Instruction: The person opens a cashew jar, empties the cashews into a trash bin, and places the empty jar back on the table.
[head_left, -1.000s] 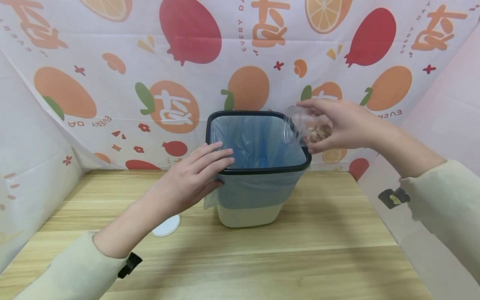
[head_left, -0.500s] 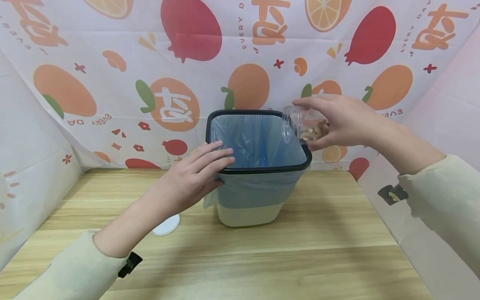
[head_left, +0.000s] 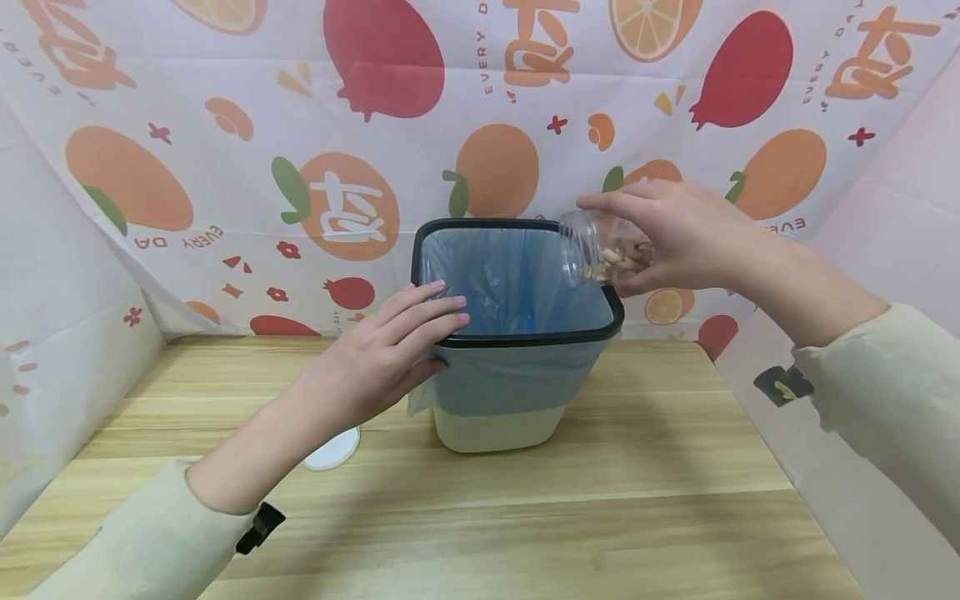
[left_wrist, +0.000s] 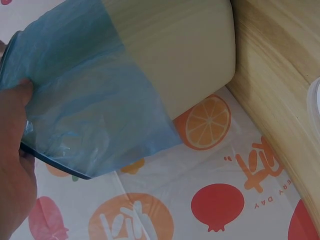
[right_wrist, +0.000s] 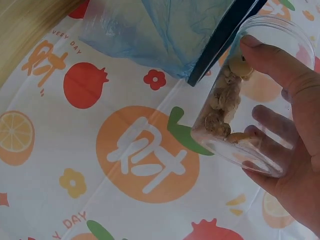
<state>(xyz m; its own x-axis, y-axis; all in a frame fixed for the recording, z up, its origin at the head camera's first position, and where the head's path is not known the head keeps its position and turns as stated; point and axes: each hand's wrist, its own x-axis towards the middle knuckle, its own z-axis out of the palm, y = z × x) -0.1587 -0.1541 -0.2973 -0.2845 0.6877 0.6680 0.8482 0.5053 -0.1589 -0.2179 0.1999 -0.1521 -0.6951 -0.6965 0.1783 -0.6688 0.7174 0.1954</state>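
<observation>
A trash can with a black rim stands upright on the table, lined with a translucent blue bag. My left hand grips the can's near left rim, fingers over the edge and thumb against the bag outside. In my right hand is a clear plastic jar, lidless and lying almost sideways. Its mouth points left over the can's right rim. Brownish pieces like nut shells lie along the jar's lower side, some near the mouth. The can's bottom inside is hidden from view.
A round white lid lies on the wooden table, left of the can and partly behind the left forearm. A fruit-print cloth hangs close behind the can. Pale walls stand at both sides.
My right hand has moved slightly left and up, tipping the jar further over the can. The brownish pieces have slid towards its mouth. My left hand stays on the rim.
</observation>
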